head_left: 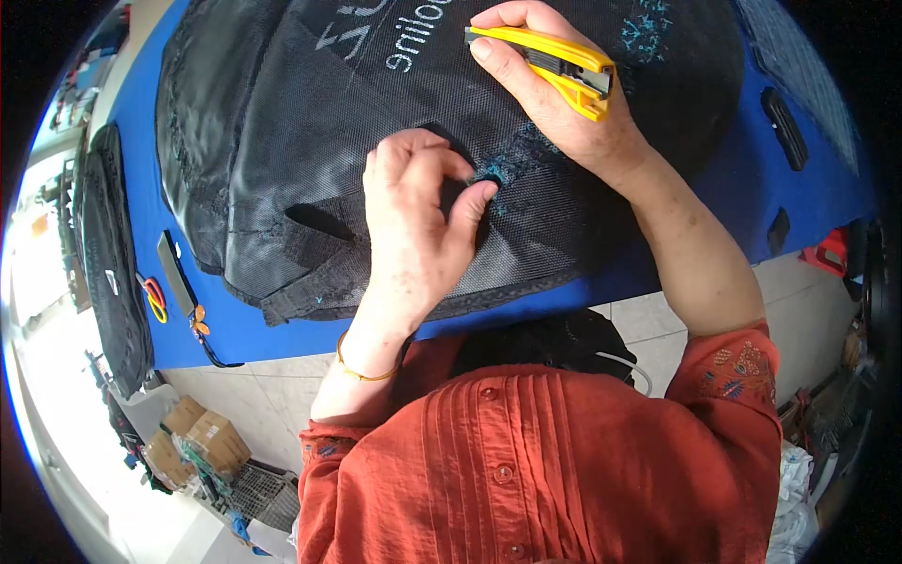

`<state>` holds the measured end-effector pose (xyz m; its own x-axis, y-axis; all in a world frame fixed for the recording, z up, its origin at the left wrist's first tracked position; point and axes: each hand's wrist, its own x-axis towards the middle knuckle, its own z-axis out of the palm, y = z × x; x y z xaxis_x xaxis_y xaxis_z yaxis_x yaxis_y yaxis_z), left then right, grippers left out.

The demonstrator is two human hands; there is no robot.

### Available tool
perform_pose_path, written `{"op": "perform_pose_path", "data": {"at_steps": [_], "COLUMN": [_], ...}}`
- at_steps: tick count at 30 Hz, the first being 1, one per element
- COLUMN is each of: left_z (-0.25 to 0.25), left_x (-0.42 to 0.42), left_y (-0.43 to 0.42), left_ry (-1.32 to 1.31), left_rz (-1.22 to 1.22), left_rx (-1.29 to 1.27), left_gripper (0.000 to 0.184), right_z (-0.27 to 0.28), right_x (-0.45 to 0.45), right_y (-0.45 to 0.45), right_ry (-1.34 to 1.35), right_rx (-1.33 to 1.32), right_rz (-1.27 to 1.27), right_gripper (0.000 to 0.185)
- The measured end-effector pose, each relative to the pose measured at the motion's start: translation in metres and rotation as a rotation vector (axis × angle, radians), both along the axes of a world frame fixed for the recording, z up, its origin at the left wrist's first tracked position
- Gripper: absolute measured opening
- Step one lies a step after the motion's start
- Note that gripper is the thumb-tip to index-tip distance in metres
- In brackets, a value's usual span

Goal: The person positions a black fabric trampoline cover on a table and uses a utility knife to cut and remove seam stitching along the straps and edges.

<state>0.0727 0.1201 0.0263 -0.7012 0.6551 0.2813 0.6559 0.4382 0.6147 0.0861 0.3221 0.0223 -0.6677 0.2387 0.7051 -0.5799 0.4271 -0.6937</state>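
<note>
A large black mesh fabric piece [310, 113], with pale lettering and patches of teal thread, lies across the blue table. My left hand [413, 207] rests on it, fingers curled and thumb and forefinger closing on the fabric beside a patch of teal thread [498, 174]. What exactly lies between those fingertips is partly hidden. Up and to the right, my right hand [554, 94] is wrapped round yellow thread snips [568, 70] with dark middle parts. The snips are held above the fabric, apart from my left hand.
Red-and-yellow-handled scissors [154, 299] lie near the left edge of the blue table [188, 338], beside a dark flat strip [176, 273]. A long black piece [115, 254] is farther left. Small black pieces [785, 129] lie at the right. Cardboard boxes [211, 440] stand below left.
</note>
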Motion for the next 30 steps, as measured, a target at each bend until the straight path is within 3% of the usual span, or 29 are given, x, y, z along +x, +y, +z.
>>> {"op": "perform_pose_path", "data": {"at_steps": [1,2,4,11,13,14,15,17,19,20,22,27,30], "left_z": [0.001,0.000,-0.004,-0.003,0.000,0.003,0.002,-0.003,-0.004,-0.004,-0.004,-0.007,-0.006], "left_x": [0.002,0.002,0.000,-0.005,-0.006,-0.004,-0.004,-0.007,-0.001,0.000,0.000,-0.002,-0.005], "left_y": [0.001,0.002,0.003,-0.002,-0.006,-0.005,-0.004,-0.003,0.004,0.007,0.011,0.017,0.013], "left_ry": [0.036,0.038,0.047,-0.218,-0.406,-0.603,-0.602,-0.292,-0.147,-0.103,-0.019,0.084,-0.064], "left_rz": [-0.008,-0.007,-0.011,0.042,0.126,0.228,0.227,0.057,0.056,0.039,0.009,-0.025,-0.007], "left_rx": [-0.040,-0.039,0.002,0.211,0.310,0.386,0.386,0.277,0.168,0.141,0.090,0.026,0.116], "left_gripper": [0.021,0.021,0.016,0.014,0.012,0.012,0.012,0.014,0.018,0.020,0.023,0.018,0.014], "right_z": [0.011,0.001,-0.024,-0.016,0.007,0.006,0.005,-0.004,-0.014,-0.017,0.011,0.011,0.013], "right_x": [0.008,0.000,-0.024,-0.014,0.008,0.008,0.007,-0.002,-0.024,-0.016,0.009,0.008,0.008], "right_y": [-0.003,0.000,0.007,0.004,-0.001,-0.001,-0.001,0.001,0.002,0.004,-0.004,-0.004,-0.004], "right_ry": [-0.285,-0.282,0.302,0.283,-0.346,-0.346,-0.331,-0.317,0.310,0.308,-0.303,-0.288,-0.287], "right_rx": [0.021,0.022,-0.007,-0.024,-0.027,-0.027,-0.019,-0.009,-0.037,-0.037,0.039,0.052,0.038], "right_rz": [-0.095,-0.094,0.093,0.090,-0.090,-0.090,-0.097,-0.102,0.109,0.111,-0.120,-0.120,-0.110], "right_gripper": [0.017,0.017,0.017,0.017,0.016,0.016,0.016,0.017,0.018,0.018,0.018,0.018,0.018]}}
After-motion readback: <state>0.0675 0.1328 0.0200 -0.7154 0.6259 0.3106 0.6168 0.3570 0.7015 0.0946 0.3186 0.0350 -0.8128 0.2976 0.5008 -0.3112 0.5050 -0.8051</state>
